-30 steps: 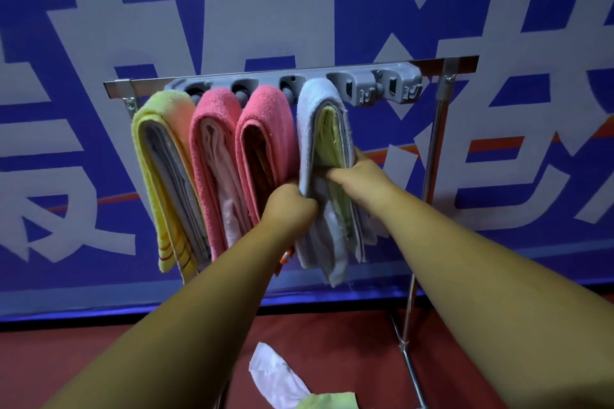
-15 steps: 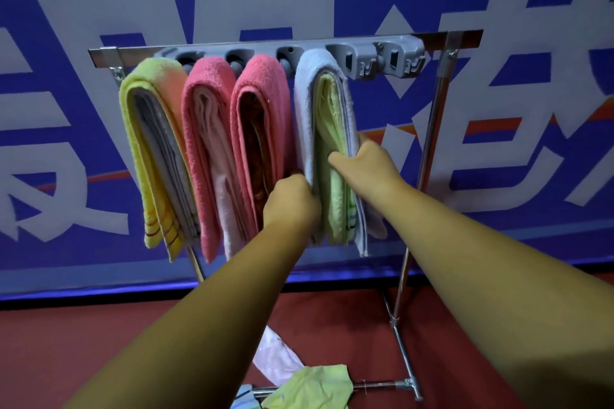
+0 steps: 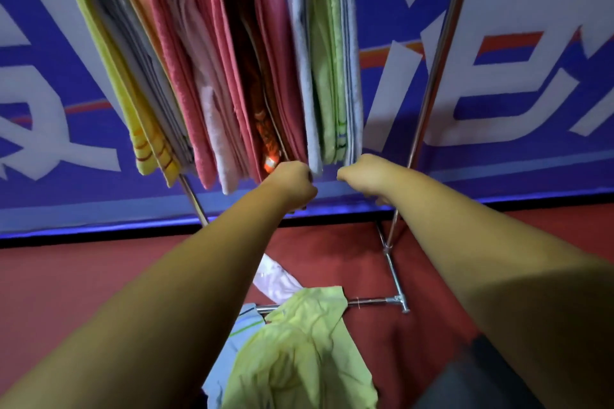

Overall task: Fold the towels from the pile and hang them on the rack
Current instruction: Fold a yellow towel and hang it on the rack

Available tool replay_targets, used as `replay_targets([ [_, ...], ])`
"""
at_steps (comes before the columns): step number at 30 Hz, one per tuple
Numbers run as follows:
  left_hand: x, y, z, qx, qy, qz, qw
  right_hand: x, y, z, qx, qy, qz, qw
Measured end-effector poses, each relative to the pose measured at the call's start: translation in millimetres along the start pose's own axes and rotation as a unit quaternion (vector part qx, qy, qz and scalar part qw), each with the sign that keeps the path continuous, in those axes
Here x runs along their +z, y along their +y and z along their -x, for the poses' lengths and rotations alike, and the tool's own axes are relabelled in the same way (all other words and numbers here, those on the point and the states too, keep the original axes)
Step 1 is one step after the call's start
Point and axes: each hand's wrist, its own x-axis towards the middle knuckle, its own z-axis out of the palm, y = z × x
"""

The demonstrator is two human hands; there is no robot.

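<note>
Four folded towel bundles hang side by side on the metal rack (image 3: pixel 432 76): a yellow one (image 3: pixel 109 43), two pink ones (image 3: pixel 176 60) (image 3: pixel 255 43), and a light blue towel (image 3: pixel 300 60) wrapped round a green one (image 3: pixel 327 60). My left hand (image 3: pixel 292 184) is curled at the bottom left corner of the light blue towel. My right hand (image 3: pixel 362 174) is curled at its bottom right corner. Both sets of fingertips are hidden behind the knuckles. The pile lies on the floor below, with a crumpled pale green towel (image 3: pixel 299 352) on top.
A white towel (image 3: pixel 275 279) and a pale blue one (image 3: pixel 229 342) lie in the pile across the rack's base bar (image 3: pixel 375 300). The floor is red carpet (image 3: pixel 66 276). A blue banner wall (image 3: pixel 531 109) stands right behind the rack.
Both hands have slid down the light blue towel from its middle to its bottom hem. The camera has tilted down, so the rack's top bar has left view and the pile shows.
</note>
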Motion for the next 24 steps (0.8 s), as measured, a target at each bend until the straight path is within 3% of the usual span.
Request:
replay_targets([
  [11, 104, -101, 11, -0.102, -0.162, 0.054, 0.98, 143, 60, -30, 0.074, -0.15, -0.103, 0.981],
  [18, 207, -175, 11, -0.18, -0.317, 0.045, 0.93, 254, 118, -42, 0.171, -0.201, -0.144, 0.954],
  [24, 279, -228, 27, -0.217, -0.391, 0.001, 0.895, 334, 179, -37, 0.232, -0.244, -0.072, 0.939],
])
